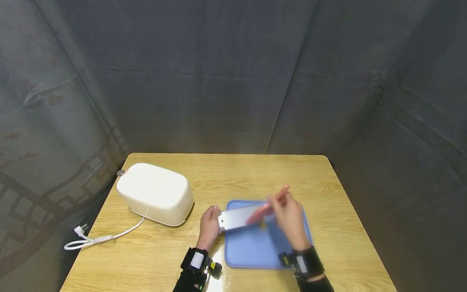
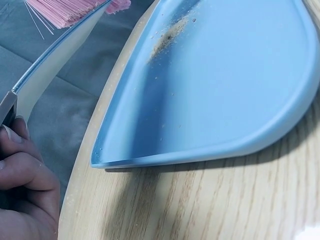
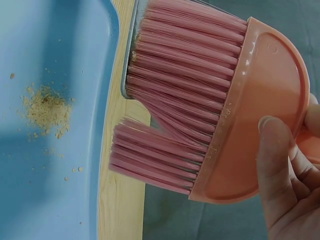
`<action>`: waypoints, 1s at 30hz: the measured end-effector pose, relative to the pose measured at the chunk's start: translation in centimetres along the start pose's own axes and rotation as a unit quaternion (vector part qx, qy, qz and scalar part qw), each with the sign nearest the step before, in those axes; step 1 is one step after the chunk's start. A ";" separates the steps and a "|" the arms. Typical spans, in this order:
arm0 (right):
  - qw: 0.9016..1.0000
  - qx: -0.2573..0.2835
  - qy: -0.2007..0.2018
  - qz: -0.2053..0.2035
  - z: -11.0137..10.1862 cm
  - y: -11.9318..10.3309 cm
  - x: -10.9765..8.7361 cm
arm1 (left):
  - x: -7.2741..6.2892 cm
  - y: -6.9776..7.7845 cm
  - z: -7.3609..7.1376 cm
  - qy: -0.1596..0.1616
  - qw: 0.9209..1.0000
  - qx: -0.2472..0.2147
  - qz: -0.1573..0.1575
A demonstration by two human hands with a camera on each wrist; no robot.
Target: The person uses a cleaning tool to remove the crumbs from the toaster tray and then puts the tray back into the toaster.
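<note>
My left hand (image 1: pixel 209 227) grips one end of a flat, silvery crumb tray (image 1: pixel 235 217), which tilts over the left part of a blue serving tray (image 1: pixel 251 249). In my right hand (image 1: pixel 290 219) is a small hand brush (image 3: pixel 255 130) with a coral handle and pink bristles; thumb and fingers pinch the handle. The bristles lie against the metal tray, splayed at its corner in the right wrist view. A small heap of tan crumbs (image 3: pixel 47 111) lies in the blue tray, with loose specks scattered around it.
A white, rounded appliance (image 1: pixel 157 190) stands at the table's back left. Its white cord (image 1: pixel 120 234) runs to a plug (image 1: pixel 79 231) near the left edge. Grey cloth (image 1: pixel 219 101) hangs behind the wooden table (image 1: pixel 350 247).
</note>
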State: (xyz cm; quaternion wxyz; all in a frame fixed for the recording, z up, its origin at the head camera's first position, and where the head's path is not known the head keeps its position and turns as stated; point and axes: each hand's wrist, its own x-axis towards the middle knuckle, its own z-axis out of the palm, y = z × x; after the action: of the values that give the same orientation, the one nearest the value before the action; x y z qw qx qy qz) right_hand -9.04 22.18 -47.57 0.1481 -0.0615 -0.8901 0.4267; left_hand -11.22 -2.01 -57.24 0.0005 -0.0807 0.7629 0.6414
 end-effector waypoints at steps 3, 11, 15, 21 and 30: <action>1.000 -0.005 0.008 -0.012 0.0 0.1 0.1 | 0.1 0.0 0.0 0.003 1.000 0.002 0.007; 0.999 -0.010 0.033 -0.019 0.1 0.3 0.1 | 0.1 -0.1 0.1 0.012 1.000 0.005 0.006; 0.999 -0.016 0.042 -0.014 0.1 0.1 0.0 | 0.1 0.0 0.1 0.009 1.000 0.000 -0.001; 0.999 -0.010 0.046 0.002 0.2 0.0 0.0 | -0.1 0.1 0.2 0.005 1.000 -0.004 -0.003; 0.998 0.010 0.052 0.026 0.0 -0.3 -0.2 | 0.0 -0.1 0.2 0.002 1.000 -0.005 0.000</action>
State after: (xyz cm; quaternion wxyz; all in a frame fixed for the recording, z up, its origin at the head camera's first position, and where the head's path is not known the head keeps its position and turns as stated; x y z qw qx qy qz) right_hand -8.87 21.92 -47.36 0.1839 -0.1050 -0.8750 0.4353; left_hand -11.18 -1.79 -57.40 -0.0010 -0.0822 0.7599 0.6449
